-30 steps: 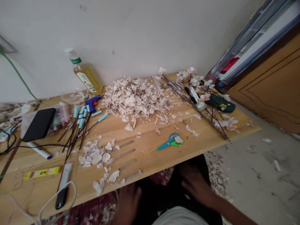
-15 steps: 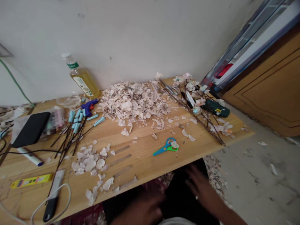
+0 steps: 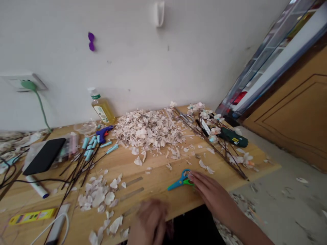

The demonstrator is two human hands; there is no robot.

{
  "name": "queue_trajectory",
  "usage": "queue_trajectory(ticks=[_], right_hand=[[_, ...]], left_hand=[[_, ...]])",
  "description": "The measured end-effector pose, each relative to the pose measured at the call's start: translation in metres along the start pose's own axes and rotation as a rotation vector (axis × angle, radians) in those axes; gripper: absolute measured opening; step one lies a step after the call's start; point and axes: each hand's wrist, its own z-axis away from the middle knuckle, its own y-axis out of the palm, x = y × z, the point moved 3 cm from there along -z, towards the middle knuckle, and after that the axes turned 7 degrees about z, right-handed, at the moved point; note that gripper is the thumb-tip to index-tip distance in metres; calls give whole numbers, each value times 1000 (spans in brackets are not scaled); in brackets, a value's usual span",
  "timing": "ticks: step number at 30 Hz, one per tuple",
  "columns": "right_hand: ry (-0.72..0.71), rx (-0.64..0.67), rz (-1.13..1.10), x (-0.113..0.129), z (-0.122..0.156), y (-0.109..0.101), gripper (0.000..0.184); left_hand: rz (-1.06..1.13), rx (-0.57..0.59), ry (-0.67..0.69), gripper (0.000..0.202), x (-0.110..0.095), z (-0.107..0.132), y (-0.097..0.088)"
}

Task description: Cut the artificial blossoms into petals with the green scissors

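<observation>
My right hand (image 3: pixel 208 190) lies on the wooden table (image 3: pixel 158 177) with its fingers stretched out, the fingertips touching the green handle of the small blue-and-green scissors (image 3: pixel 180 181). My left hand (image 3: pixel 149 221) is at the table's front edge, blurred by motion, near a few loose shell-like flakes (image 3: pixel 116 224); its fingers cannot be made out. A big heap of pale flakes (image 3: pixel 148 127) lies at the back middle. A smaller patch of flakes (image 3: pixel 98 194) sits left of centre.
Twigs with pale flowers (image 3: pixel 217 136) and a dark green tool (image 3: pixel 233 136) lie at the right. Stems with light blue sleeves (image 3: pixel 88 149), a blue glue gun (image 3: pixel 103 132), an oil bottle (image 3: pixel 102 107), a black phone (image 3: pixel 44 156), a marker (image 3: pixel 37 186) and cables crowd the left.
Both hands rose from below the table edge onto the tabletop; the right hand reached forward to the scissors. The camera tilted up, showing more wall.
</observation>
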Motion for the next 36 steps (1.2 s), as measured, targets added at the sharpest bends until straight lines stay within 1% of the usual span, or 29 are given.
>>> queue_trajectory(ticks=[1,3,4,5,6,8,10,11,12,14,15,16,17,18,19,20,21,22,23,24,26,28,30,33,36], right_hand=[[-7,20,-12,-3,-7,9,45],[25,52,-61,-8,-12,25,43],[59,53,-87,-10,-12,32,42],[95,49,-111,-12,-11,37,42],[126,39,-131,-15,-9,40,41],[159,4,-164,-20,-6,41,37],[190,-55,-187,-31,-2,32,32],[230,-105,-189,-40,1,24,30],[293,-175,-171,-52,5,13,30],[510,-370,-40,-77,19,-12,34],[638,-487,96,-88,28,-24,42],[752,-571,249,-94,37,-33,55],[793,-586,347,-96,43,-37,64],[745,-538,383,-93,45,-35,65],[613,-431,352,-85,43,-29,58],[433,-317,267,-73,40,-19,50],[250,-192,170,-57,35,-7,46],[118,-81,94,-43,30,4,45],[101,-38,51,-31,25,11,48],[121,-23,21,-22,18,15,51],[135,1,-21,-10,4,18,52],[99,53,-33,-5,-9,16,47],[68,115,-8,-4,-19,15,41],[92,176,58,-7,-28,17,36],[113,218,128,-12,-33,20,32]], left_hand=[[-137,-162,-6,33,1,-14,-13],[-376,-408,-64,34,10,-40,-33],[-470,-468,-126,36,17,-52,-41],[-544,-494,-204,38,25,-63,-46],[-596,-486,-272,40,33,-72,-50],[-642,-420,-369,42,46,-89,-52],[-639,-364,-382,41,49,-103,-51],[-624,-351,-355,40,47,-110,-49],[-599,-340,-308,38,42,-117,-46],[-545,-305,-211,34,31,-134,-37],[-533,-281,-186,32,27,-144,-31],[-541,-260,-184,31,24,-154,-25],[-570,-248,-199,30,23,-165,-19],[-609,-249,-217,29,23,-175,-14],[-649,-255,-230,30,25,-186,-9],[-680,-262,-239,33,29,-195,-4],[-701,-266,-245,35,33,-204,-1],[-716,-266,-252,37,37,-211,1],[-726,-265,-260,37,42,-217,2],[-733,-262,-266,36,45,-221,1],[-730,-259,-276,35,50,-225,-4],[-693,-266,-272,34,52,-226,-12],[-611,-305,-233,33,51,-225,-21],[-372,-414,-146,31,51,-220,-32],[-19,-562,-135,26,56,-206,-37]])
